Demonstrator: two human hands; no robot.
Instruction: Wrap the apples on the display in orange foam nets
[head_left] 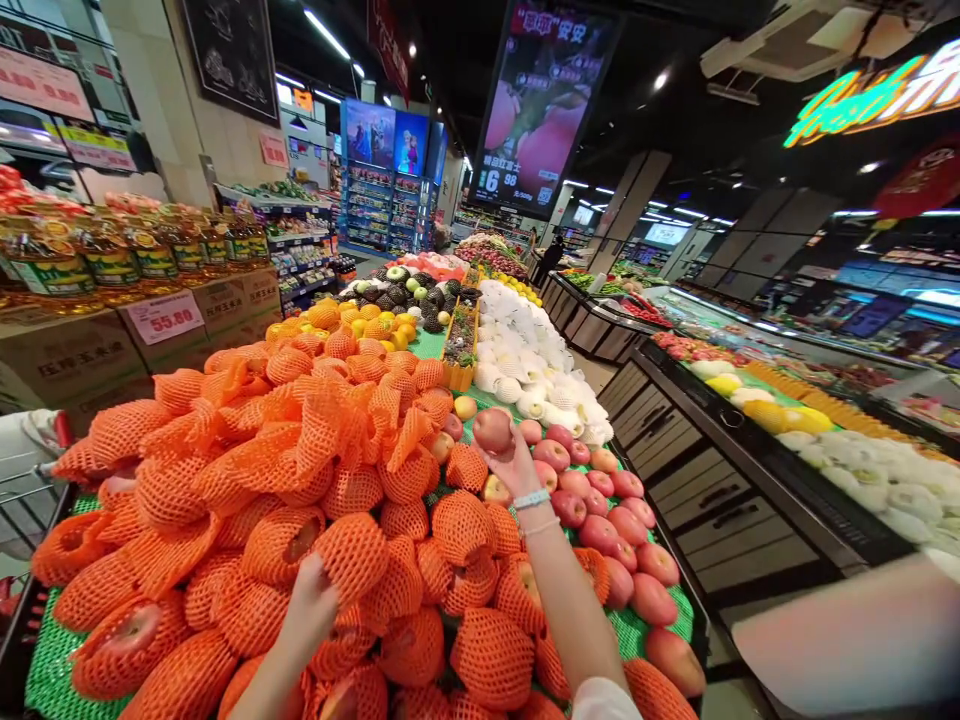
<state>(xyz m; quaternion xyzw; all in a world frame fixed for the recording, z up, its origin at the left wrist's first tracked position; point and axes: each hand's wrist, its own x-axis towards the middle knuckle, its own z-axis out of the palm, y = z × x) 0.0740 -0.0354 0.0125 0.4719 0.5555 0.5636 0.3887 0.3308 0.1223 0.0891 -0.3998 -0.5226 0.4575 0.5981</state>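
My right hand (514, 465) is closed round a bare pink apple (493, 429), raised over the back of the apple display. A pale band circles that wrist. Lower and to the left, my left hand (313, 592) grips the edge of a rounded orange foam net (352, 555); whether fruit sits inside it I cannot tell. Many net-wrapped apples (493, 655) and loose nets (319, 440) lie heaped around the left hand. Beside my right forearm, bare red apples (600, 535) rest in rows on a green mat (679, 610).
Beyond the apples are white-netted fruit (525, 350), yellow-orange fruit (345, 322) and dark-netted fruit (420, 295). Oil bottles (112, 255) stand on cartons (67, 355) at left, near a shopping cart (26, 490). To the right runs another produce stand (720, 480).
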